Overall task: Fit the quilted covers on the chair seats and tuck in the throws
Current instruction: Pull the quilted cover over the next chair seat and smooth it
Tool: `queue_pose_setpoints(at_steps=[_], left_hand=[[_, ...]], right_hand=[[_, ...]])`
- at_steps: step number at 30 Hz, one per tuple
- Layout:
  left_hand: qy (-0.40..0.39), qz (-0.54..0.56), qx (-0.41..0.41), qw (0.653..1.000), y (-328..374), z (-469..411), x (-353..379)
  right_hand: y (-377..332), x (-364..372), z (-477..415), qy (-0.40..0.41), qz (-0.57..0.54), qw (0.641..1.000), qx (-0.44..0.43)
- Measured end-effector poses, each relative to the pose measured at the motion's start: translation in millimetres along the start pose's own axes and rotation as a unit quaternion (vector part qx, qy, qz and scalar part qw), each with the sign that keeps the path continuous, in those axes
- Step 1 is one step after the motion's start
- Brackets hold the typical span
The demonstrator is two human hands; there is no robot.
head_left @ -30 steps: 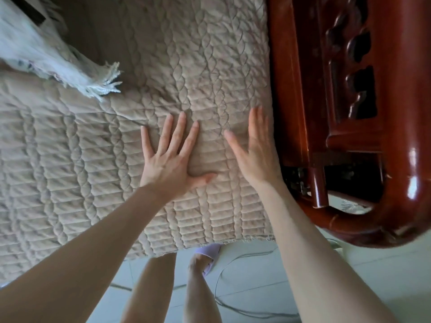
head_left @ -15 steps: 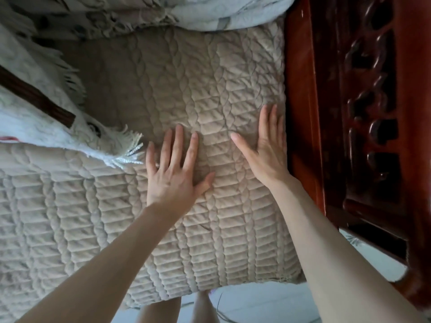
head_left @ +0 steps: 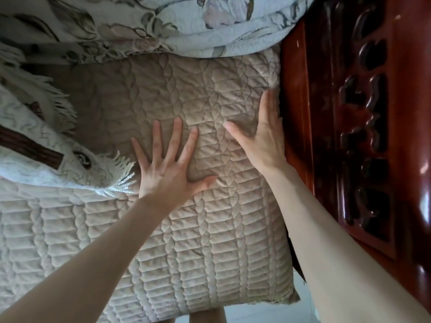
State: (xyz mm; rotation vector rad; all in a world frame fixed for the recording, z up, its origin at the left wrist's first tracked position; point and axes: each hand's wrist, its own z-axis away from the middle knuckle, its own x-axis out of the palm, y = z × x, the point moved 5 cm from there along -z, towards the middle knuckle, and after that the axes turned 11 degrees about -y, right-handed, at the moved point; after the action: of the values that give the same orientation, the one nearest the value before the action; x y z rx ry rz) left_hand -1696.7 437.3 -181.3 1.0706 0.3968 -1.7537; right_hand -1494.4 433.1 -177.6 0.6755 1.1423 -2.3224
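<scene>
Head view: a beige quilted seat cover (head_left: 210, 241) with braided stitching lies over the seat beside a glossy carved red-brown wooden armrest (head_left: 363, 136). A floral fringed throw (head_left: 140, 24) bunches behind. The left hand (head_left: 168, 169) presses flat, fingers spread; the right hand (head_left: 265, 141) presses the cover's edge, fingers together and thumb out.

The quilted cover (head_left: 210, 241) is beige, stitched in braided columns between rows of narrow bars. The far throw (head_left: 163, 26) is pale blue-grey with muted floral print. The left throw (head_left: 35, 164) is white, fringed, with a brown stripe. The carved armrest (head_left: 349, 136) on the right is glossy reddish-brown.
</scene>
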Motion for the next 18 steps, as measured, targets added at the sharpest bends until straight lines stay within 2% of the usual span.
queue_pose_setpoints(at_steps=[3,8,11,14,18], left_hand=[[-0.01,-0.011,-0.024,1.0,-1,-14,-10],[-0.072,-0.034,-0.045,0.996,1,-31,-11],[-0.051,-0.01,-0.042,0.998,3,-29,-20],[-0.025,0.003,-0.051,0.998,2,-37,-28],[-0.018,0.03,-0.06,0.998,0,-57,-39]], right_hand=[[-14,-6,-23,0.001,0.015,0.999,-0.037],[-5,-7,-62,-0.016,0.016,1.0,0.013],[-4,-10,-54,0.01,-0.017,1.0,0.004],[-14,-16,-49,0.049,0.003,0.998,-0.047],[-18,-22,-69,0.033,0.012,0.998,-0.06]])
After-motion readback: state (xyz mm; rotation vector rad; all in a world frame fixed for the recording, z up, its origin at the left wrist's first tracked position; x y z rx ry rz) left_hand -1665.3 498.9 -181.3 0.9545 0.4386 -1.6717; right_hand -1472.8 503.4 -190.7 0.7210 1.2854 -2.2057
